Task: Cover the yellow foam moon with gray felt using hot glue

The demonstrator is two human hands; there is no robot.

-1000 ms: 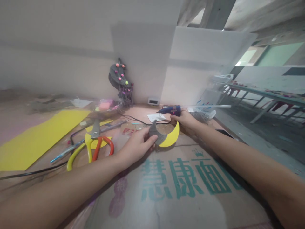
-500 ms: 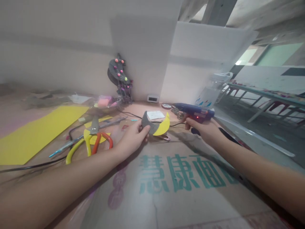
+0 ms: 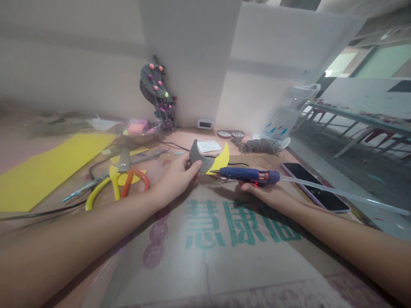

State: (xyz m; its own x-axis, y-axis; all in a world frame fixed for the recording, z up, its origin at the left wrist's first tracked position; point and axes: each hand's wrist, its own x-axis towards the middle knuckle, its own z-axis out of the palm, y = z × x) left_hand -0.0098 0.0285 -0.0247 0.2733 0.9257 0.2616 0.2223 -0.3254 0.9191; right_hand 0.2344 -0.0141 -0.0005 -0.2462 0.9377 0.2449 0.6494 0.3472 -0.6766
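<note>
Between the thumb and fingers of my left hand [image 3: 178, 174] is a crescent moon piece [image 3: 205, 164], grey yarn on its left part and bare yellow on its right. My right hand [image 3: 271, 192] grips a blue glue gun [image 3: 245, 174] with a small red light and a long clear glue stick [image 3: 346, 194] out of its back. The gun's nozzle points left and is at the lower edge of the crescent's yellow part; whether it touches, I cannot tell. Left of my left hand lie scissors [image 3: 117, 182] with yellow and orange handles.
A finished-looking grey crescent with pompoms [image 3: 152, 83] leans on the wall. Yellow sheets [image 3: 58, 167] lie at left. A phone [image 3: 316, 188], grey yarn [image 3: 260, 145], a clear bottle [image 3: 285, 115] and a small digital clock [image 3: 205, 124] stand or lie farther off.
My right hand has brought the glue gun left and down, from beyond the crescent to its lower edge. The crescent stays in my left hand. The view has tilted slightly down.
</note>
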